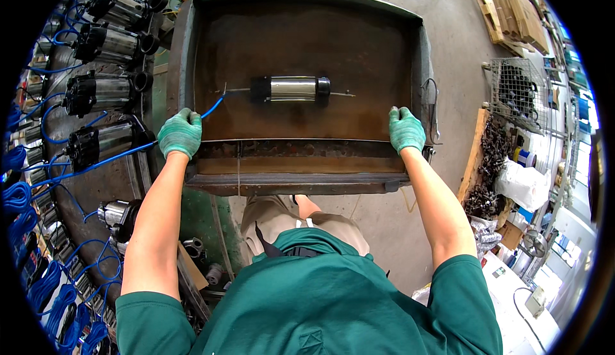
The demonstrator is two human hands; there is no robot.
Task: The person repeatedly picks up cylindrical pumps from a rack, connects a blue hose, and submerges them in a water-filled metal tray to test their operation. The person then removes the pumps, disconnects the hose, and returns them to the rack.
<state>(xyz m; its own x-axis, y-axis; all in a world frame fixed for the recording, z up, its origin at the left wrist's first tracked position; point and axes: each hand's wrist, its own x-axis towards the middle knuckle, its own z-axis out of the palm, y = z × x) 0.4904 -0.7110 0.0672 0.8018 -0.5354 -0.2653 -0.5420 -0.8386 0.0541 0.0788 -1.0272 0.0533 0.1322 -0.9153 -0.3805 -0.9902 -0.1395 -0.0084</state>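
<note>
A silver and black cylindrical pump (293, 90) lies sideways in the middle of a brown metal tank (300, 179), with a thin rod showing at each end. Its blue cable (214, 106) runs left past my left hand. My left hand (180, 133), in a green glove, is closed at the tank's left side. At the right side my gloved right hand (407, 129) is closed too, thumb pointing away from me. A thin pale straight edge (295, 139) crosses between both hands. What my fingers wrap round is hidden under the gloves.
Several similar pumps (106, 90) with blue cables line a dark bench (115, 185) on the left. Blue cable coils (45, 291) hang lower left. Toward the right are cardboard pieces (522, 19), a wire basket (517, 89), dark small parts (490, 163) and a white bag (522, 185).
</note>
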